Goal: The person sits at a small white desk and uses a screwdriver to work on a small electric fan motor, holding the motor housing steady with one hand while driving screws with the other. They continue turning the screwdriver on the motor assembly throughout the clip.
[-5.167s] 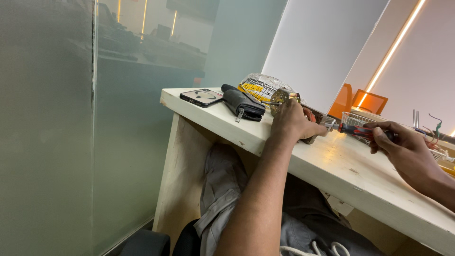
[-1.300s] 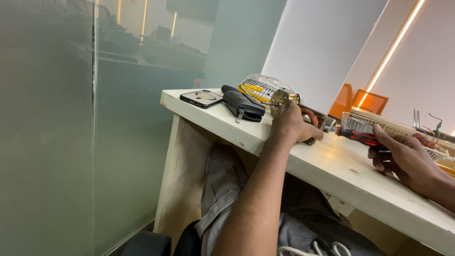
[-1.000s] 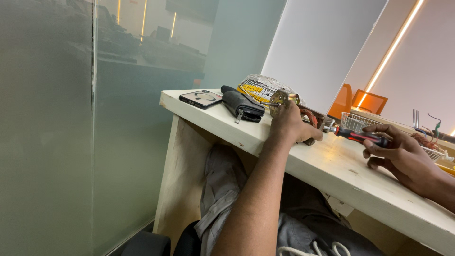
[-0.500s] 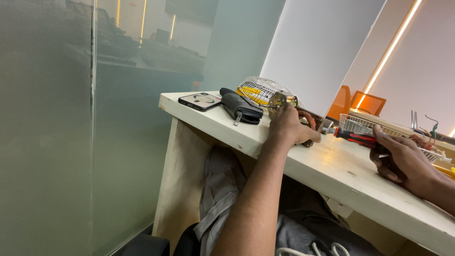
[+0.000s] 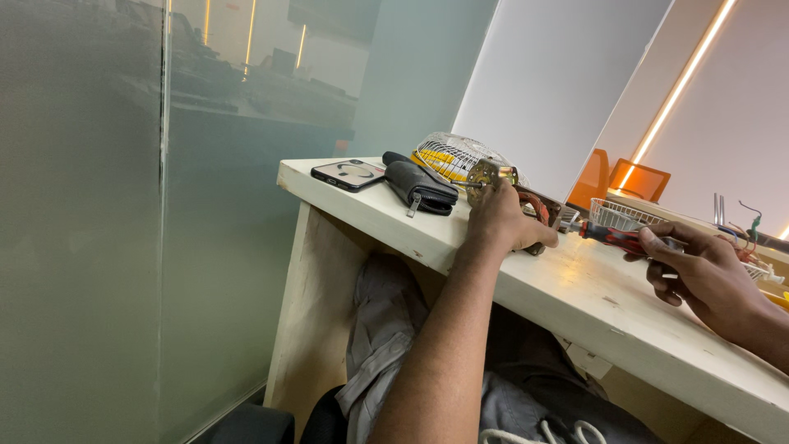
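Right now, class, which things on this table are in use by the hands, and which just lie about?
In use:
- small motor, gripped by the left hand
- red-handled screwdriver, in the right hand

Lying about:
- phone
- black pouch
- wire fan guard
- white wire basket

Most of the small motor (image 5: 526, 215) near the table's (image 5: 575, 288) back edge is covered by the left hand (image 5: 503, 224). The screwdriver's (image 5: 618, 238) tip is hidden behind it. The wire basket (image 5: 625, 216) is partly blocked by the right hand (image 5: 707, 275), whose forearm is cut off at the right edge.
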